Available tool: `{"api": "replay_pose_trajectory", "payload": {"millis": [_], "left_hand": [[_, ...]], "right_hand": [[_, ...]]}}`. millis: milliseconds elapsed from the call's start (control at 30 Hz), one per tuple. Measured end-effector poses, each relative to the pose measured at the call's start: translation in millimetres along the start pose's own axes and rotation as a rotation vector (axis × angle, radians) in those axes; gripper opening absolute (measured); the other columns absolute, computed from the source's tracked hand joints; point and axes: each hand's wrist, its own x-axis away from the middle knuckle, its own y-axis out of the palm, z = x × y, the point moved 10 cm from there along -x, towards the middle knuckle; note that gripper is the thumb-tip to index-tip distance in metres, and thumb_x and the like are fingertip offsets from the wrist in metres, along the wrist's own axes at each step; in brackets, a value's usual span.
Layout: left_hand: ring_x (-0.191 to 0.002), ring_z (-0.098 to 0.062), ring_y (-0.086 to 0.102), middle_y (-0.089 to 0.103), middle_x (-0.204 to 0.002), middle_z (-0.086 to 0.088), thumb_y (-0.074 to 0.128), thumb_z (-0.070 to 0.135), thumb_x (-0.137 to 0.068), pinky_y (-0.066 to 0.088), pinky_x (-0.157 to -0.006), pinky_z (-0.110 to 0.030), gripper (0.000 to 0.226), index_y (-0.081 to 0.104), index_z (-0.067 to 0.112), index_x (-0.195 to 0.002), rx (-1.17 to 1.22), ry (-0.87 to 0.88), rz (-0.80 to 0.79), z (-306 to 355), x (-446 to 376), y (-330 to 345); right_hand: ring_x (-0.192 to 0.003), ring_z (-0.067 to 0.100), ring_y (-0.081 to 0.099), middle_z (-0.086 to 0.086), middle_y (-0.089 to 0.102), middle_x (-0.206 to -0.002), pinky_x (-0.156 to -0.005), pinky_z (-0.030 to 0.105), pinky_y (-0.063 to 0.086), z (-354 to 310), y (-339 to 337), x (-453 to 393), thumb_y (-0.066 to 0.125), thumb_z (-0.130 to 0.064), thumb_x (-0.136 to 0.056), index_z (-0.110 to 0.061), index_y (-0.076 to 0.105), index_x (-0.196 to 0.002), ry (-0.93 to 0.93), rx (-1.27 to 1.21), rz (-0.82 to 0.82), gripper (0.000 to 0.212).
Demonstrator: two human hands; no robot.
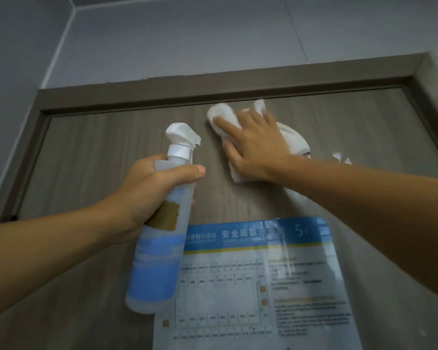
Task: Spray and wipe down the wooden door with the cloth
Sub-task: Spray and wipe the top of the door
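Right hand (pixel 253 145): fingers spread nearly flat, palm pressing the white cloth (pixel 225 117) against the wooden door (pixel 99 147), just below the top of the door frame (pixel 137 94).

Left hand (pixel 147 190): fingers and thumb wrapped round the neck of the spray bottle (pixel 159 236), nozzle up, held near the door face.

Step in hand, judged: wiping the upper panel. Advice: keep the palm flat, work in overlapping passes along the grain, and stay off the laminated evacuation notice (pixel 258 281) below. A wet streak (pixel 341 157) remains to the right of the cloth.
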Motion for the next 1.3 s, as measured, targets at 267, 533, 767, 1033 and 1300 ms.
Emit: {"api": "replay_pose_trajectory", "payload": {"millis": [267,533,767,1033,1300], "left_hand": [[-0.07,-0.032,0.071,0.067,-0.1,-0.036,0.084,0.039,-0.065,0.059,-0.067,-0.042,0.064,0.063,-0.005,-0.107,0.017,-0.041,-0.03,-18.5,11.7,2.1],[-0.07,-0.033,0.068,0.069,-0.084,-0.025,0.085,0.034,-0.068,0.058,-0.065,-0.041,0.064,0.061,-0.012,-0.106,0.035,-0.023,0.022,-10.9,19.4,-15.2],[-0.069,-0.03,0.071,0.072,-0.087,-0.023,0.087,0.034,-0.067,0.059,-0.062,-0.037,0.055,0.068,-0.001,-0.104,0.066,-0.034,0.075,-9.0,16.9,-12.9],[-0.067,-0.027,0.072,0.075,-0.09,-0.024,0.089,0.035,-0.062,0.059,-0.065,-0.04,0.055,0.071,0.001,-0.101,0.06,-0.033,0.075,-19.6,19.8,0.4],[-0.069,-0.031,0.074,0.076,-0.089,-0.023,0.092,0.052,-0.039,0.061,-0.064,-0.041,0.081,0.072,0.004,-0.101,0.038,-0.001,0.098,-24.6,16.4,-0.1]], "right_hand": [[-0.158,0.033,0.021,0.012,0.021,-0.173,-0.125,0.06,0.022,-8.1,6.9,78.8,0.031,-0.067,-0.102,-0.046,0.006,-0.167,-0.505,0.106,-0.223,0.073],[-0.152,0.04,0.028,0.017,0.029,-0.166,-0.122,0.063,0.021,22.4,0.3,-20.8,0.04,-0.053,-0.103,-0.034,0.027,-0.159,0.323,-0.002,0.073,0.06],[-0.147,0.039,0.037,0.017,0.041,-0.16,-0.116,0.061,0.029,-72.5,3.5,22.8,0.045,-0.053,-0.097,-0.036,0.04,-0.155,-0.184,-0.03,0.088,0.061],[-0.129,0.036,0.05,0.016,0.051,-0.147,-0.098,0.053,0.042,-34.7,5.5,45.2,0.047,-0.05,-0.094,-0.038,0.045,-0.157,-0.441,0.071,-0.043,0.063],[-0.141,0.039,0.037,0.012,0.04,-0.154,-0.11,0.066,0.031,46.7,-12.1,-6.3,0.047,-0.049,-0.099,-0.04,0.033,-0.156,0.344,0.051,0.107,0.059]]}}
